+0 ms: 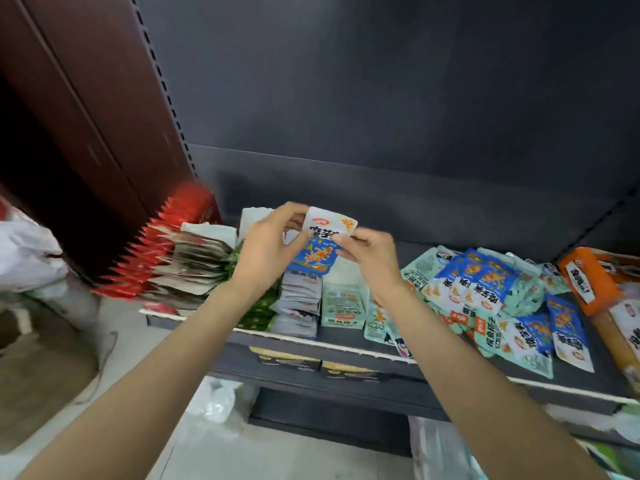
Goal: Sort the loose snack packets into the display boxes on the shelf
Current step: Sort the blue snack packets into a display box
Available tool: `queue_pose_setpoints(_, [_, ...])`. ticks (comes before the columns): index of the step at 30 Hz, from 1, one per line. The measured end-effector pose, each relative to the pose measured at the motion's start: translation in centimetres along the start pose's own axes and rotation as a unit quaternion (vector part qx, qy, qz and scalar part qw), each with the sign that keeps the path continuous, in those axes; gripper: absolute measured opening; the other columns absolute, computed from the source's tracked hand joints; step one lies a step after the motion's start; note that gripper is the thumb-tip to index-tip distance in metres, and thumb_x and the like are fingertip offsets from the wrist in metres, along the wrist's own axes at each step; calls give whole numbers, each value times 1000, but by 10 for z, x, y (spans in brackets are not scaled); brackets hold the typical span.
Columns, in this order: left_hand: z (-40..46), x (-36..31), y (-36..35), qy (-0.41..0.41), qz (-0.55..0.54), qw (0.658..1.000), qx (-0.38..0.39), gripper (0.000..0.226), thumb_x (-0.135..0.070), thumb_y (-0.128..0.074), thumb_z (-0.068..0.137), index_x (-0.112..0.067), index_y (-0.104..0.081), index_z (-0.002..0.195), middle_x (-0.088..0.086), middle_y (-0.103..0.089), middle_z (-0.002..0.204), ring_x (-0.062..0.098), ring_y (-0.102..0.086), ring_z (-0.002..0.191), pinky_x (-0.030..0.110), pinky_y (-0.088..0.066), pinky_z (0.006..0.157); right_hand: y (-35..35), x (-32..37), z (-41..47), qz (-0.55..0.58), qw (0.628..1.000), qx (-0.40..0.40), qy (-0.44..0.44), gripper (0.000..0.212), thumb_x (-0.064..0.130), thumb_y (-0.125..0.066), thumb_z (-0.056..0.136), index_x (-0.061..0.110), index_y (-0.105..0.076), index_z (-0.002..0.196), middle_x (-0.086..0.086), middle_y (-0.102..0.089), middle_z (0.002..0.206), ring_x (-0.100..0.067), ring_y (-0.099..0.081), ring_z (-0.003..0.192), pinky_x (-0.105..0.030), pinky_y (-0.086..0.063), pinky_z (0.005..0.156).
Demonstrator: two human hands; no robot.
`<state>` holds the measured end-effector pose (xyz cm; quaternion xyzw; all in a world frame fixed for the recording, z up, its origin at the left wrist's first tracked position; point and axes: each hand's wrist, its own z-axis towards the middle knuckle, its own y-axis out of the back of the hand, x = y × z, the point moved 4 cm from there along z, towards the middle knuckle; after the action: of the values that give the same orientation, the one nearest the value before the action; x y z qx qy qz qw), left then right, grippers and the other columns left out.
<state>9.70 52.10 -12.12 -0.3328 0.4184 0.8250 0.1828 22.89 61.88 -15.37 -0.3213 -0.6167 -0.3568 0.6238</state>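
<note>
Packet [320, 245] — between both hands

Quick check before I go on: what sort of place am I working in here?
Most likely a small shop's snack aisle: a dark metal shelf with a slotted upright, rows of packets filed in display boxes, and a loose heap of blue and mint packets waiting to be sorted.

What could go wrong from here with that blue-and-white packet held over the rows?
1. Both hands, left hand and right hand, only pinch the blue-and-white packet by its edges; it could slip onto the wrong row.
2. The loose packet pile reaches near the shelf edge; a forearm brushing it might knock some off.
</note>
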Motion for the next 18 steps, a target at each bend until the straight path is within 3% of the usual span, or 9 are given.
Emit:
queue_pose_setpoints(2, [-4,8,14,-11,-3,1000,-6,29,-17,-67,86,-19,-59,114,-20,-60,90,1,-60,86,16,-47,81,-16,-7,0,-26,1000,5,14,36,2,-65,84,24,-64,55,4,-57,60,-9,-54,68,-27,-52,73])
queue_pose_setpoints(4, [-8,17,20,-35,20,999,9,23,-19,-67,86,-19,-61,109,-17,-62,91,3,-60,87,24,-50,83,-26,-17,-1,-94,995,4,36,28,8,-67,84,22,-70,60,5,-58,61,-11,-49,70,-30,-46,72])
queue_pose_setpoints(6, [-12,24,19,-91,100,990,35,10,-18,-65,87,-16,-66,97,-7,-67,90,13,-62,86,37,-52,79,-31,-26,-3,-143,989,6,39,9,10,-68,84,10,-76,88,-3,-71,83,-9,-58,78,-20,-45,76])
queue_pose_setpoints(8, [-15,33,12,-127,205,966,95,10,-19,-61,89,-17,-70,95,-3,-69,93,20,-59,90,42,-49,81,-31,-35,-5,-225,973,31,33,18,7,-66,85,9,-73,102,-3,-71,99,-11,-63,89,-12,-45,80])
queue_pose_setpoints(11, [-20,43,-5,-119,323,909,234,24,-30,-50,95,-22,-67,110,-1,-65,112,21,-49,110,39,-37,96,-30,-44,-9,-325,940,104,-2,25,2,-64,85,12,-71,107,-4,-68,111,-17,-62,100,-25,-46,89])
queue_pose_setpoints(14, [-19,39,-20,-100,327,896,282,35,-34,-45,97,-22,-54,129,0,-56,128,21,-40,123,34,-29,101,-14,-45,-13,-309,944,116,-29,28,1,-61,86,15,-68,110,0,-64,117,-16,-60,101,-26,-46,82])
queue_pose_setpoints(18, [-12,15,-50,-120,301,910,259,34,-28,-40,99,-21,-51,131,-1,-51,133,19,-37,126,33,-27,101,33,-43,-16,-296,954,38,-17,28,0,-56,88,16,-68,109,-2,-64,115,-12,-60,98,-26,-48,88])
